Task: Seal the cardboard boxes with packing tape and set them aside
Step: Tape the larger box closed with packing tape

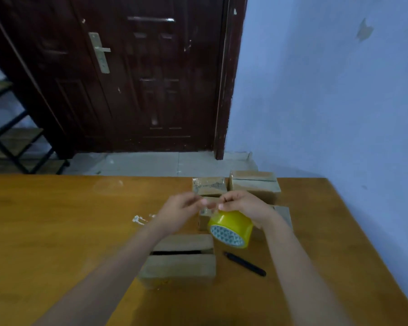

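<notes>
A yellow roll of packing tape (232, 228) hangs in the air above the table, held from above by my right hand (245, 207). My left hand (179, 211) is raised beside it, its fingertips pinched together close to the right hand's fingers, apparently on the tape's loose end; blur hides the tape strip itself. Below my arms a cardboard box (179, 262) lies on the table with a dark gap between its top flaps. A smaller box (204, 218) sits partly hidden behind the roll.
Two more cardboard boxes (209, 185) (254, 184) stand at the wooden table's (57, 231) far edge. A black pen-like tool (245, 264) lies right of the near box. White scraps (138, 220) lie mid-table. A dark door and blue wall stand beyond.
</notes>
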`<state>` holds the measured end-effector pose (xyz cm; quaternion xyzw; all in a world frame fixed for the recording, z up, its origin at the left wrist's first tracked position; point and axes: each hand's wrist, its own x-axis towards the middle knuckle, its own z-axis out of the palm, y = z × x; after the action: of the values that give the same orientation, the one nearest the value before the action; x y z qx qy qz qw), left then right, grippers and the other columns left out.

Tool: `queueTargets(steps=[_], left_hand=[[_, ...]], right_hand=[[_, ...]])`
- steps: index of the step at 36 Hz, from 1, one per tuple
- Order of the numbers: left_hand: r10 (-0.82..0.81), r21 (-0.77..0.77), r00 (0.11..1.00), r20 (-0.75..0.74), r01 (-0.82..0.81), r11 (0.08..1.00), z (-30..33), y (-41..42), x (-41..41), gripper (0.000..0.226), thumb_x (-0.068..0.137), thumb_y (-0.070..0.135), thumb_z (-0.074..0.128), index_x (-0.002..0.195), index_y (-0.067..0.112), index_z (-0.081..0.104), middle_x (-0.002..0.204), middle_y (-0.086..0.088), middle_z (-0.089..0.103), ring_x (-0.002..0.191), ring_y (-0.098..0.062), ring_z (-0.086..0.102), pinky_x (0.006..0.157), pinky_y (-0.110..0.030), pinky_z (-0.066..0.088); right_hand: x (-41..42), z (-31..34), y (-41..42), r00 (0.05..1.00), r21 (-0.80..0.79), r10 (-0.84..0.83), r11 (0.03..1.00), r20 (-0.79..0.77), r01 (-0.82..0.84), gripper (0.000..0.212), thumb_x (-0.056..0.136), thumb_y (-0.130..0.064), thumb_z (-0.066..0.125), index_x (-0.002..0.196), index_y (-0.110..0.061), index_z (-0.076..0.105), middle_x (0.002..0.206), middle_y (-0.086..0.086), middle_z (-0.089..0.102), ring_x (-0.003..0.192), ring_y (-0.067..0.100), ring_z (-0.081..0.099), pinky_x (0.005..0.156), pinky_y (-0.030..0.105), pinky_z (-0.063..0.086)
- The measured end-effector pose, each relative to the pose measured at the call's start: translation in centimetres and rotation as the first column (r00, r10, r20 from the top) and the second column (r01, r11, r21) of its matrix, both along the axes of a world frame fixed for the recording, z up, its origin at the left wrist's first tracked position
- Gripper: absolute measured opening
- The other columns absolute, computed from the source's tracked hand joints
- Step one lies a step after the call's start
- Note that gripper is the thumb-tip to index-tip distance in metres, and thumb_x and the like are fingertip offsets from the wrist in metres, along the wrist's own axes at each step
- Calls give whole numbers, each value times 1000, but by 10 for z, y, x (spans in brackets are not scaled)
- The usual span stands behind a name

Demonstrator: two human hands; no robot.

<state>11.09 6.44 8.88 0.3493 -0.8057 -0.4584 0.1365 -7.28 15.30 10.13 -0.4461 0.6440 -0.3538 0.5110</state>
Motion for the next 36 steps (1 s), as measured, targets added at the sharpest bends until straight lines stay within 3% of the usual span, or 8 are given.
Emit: queueTargets(steps=[5,9,13,15,19,22,30,36], left_hand=[[69,-207,996,-57,-79,975,9,13,-23,29,84,31,70,64,19,54,69,4,52,64,-9,47,58,-23,35],[142,-255,986,-87,-159,954,15,15,-27,28,87,22,68,66,6,57,59,0,50,58,-12,44,55,-24,33],[206,-296,976,-68,-217,930,21,12,-29,38,88,15,65,55,20,45,50,6,46,51,-8,42,55,-29,33],[289,-190,953,-96,-302,934,22,11,-29,38,90,10,61,57,17,46,50,4,50,48,-14,52,54,-32,44],[531,451,827,-184,-409,793,31,16,-29,23,98,7,48,75,5,52,60,-11,60,42,-18,62,42,-31,55],[543,682,831,-126,-324,655,39,22,-30,21,97,3,40,86,0,58,62,-16,67,47,-24,66,43,-31,56],[528,514,830,-178,-379,770,58,25,-28,22,95,-3,41,81,2,58,50,-6,64,40,-16,62,43,-20,47],[580,368,776,-249,-478,798,61,-4,25,18,94,2,50,79,4,58,57,-6,67,45,-15,64,53,-25,49]], right_hand=[[1,16,-15,996,-117,-54,992,-65,46,16,84,-3,62,74,-14,69,70,-5,66,71,11,60,72,27,49],[4,21,-19,982,-147,-84,987,-171,59,10,85,-10,65,86,-14,74,87,0,70,86,14,62,91,39,48],[14,34,-12,968,-238,-139,967,-210,87,34,95,-26,55,128,-20,59,129,-6,59,116,3,51,96,20,38],[13,43,-2,973,-229,-167,965,-160,128,43,95,-38,51,135,-21,52,133,-4,55,121,8,50,94,22,38],[6,55,24,984,-176,-152,975,-96,134,37,91,-51,50,110,-21,59,102,-1,65,88,8,63,72,20,51],[-4,58,34,997,-192,-78,978,6,78,60,74,-66,60,115,-22,59,111,-2,63,103,11,60,87,25,48],[-12,71,35,999,-304,-1,953,33,11,32,79,-38,66,96,-11,67,88,6,69,84,19,65,81,37,52],[-17,57,49,747,122,103,992,-656,-30,51,88,-51,59,53,-19,39,51,-7,36,44,8,33,47,23,25]])
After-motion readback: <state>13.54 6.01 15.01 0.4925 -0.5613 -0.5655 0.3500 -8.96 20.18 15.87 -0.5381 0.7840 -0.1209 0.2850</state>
